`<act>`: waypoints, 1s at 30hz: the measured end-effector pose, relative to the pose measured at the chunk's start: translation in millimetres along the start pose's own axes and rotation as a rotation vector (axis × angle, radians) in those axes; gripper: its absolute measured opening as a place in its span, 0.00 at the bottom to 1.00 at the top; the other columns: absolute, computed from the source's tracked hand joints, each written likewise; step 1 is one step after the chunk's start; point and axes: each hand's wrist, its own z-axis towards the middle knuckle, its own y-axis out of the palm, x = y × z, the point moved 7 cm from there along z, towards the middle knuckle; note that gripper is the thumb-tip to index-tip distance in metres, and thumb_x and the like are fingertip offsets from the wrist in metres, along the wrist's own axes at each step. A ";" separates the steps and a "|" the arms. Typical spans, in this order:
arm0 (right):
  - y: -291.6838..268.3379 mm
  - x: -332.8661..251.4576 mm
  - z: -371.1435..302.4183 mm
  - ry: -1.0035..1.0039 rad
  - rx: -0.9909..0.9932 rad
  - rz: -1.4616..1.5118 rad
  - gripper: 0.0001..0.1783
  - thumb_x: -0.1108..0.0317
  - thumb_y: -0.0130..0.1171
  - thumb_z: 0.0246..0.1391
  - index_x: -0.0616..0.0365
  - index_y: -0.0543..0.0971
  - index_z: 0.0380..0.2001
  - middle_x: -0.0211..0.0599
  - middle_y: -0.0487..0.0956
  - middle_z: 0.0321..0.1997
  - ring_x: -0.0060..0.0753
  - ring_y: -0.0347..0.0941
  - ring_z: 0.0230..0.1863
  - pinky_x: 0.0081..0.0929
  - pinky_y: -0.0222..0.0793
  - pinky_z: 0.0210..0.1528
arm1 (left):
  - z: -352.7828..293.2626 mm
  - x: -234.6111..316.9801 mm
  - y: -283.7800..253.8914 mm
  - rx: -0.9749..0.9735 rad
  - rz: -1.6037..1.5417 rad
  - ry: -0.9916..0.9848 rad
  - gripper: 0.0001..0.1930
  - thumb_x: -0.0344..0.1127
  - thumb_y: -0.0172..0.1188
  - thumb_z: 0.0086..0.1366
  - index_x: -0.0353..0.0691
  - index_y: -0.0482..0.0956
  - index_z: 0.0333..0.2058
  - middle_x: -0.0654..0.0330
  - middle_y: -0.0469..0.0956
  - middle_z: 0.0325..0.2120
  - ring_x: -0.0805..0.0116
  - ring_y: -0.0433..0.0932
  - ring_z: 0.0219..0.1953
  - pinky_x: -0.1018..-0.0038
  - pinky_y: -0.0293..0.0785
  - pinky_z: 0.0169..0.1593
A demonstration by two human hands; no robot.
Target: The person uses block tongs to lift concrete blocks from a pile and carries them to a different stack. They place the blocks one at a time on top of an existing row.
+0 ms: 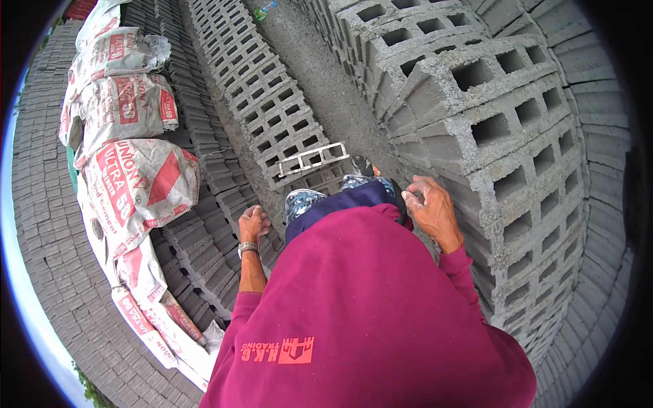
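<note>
My left hand, with a watch on its wrist, hangs beside my body, fingers loosely curled and nothing visible in it. On the other side, my right hand is raised near the stacked hollow concrete blocks, apart from them. Its fingers are bent, with a gap to the thumb, and I see nothing held. Ahead of my feet, a pale rectangular frame with crossbars is at the near end of a long row of hollow blocks. Neither hand touches it.
White and red cement bags lie along the left over stacked grey blocks. The tall block wall rises close on my right. A narrow strip of gritty ground runs ahead between the rows. A patterned shoe shows below me.
</note>
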 end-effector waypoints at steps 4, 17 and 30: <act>13.0 22.3 -4.8 0.062 -0.082 -0.119 0.12 0.66 0.62 0.52 0.66 0.80 0.33 0.54 0.80 0.43 0.58 0.76 0.41 0.44 0.71 0.45 | -1.6 -28.4 -2.3 0.021 -0.050 -0.048 0.26 0.49 0.57 0.66 0.39 0.72 0.57 0.55 0.81 0.37 0.64 0.83 0.28 0.71 0.79 0.25; 25.0 85.4 -84.6 0.402 -0.523 -0.089 0.10 0.71 0.67 0.40 0.60 0.83 0.30 0.48 0.82 0.36 0.44 0.79 0.39 0.37 0.72 0.43 | -4.0 -99.5 -21.5 0.010 -0.112 -0.202 0.23 0.45 0.58 0.67 0.34 0.73 0.54 0.55 0.80 0.32 0.65 0.81 0.22 0.72 0.78 0.19; 36.8 46.1 -131.4 0.275 -0.466 0.157 0.14 0.71 0.68 0.35 0.55 0.85 0.32 0.40 0.81 0.34 0.39 0.78 0.41 0.34 0.73 0.45 | 45.9 -8.5 -31.3 -0.078 0.068 -0.054 0.27 0.46 0.56 0.67 0.33 0.69 0.58 0.49 0.81 0.36 0.65 0.81 0.22 0.72 0.79 0.21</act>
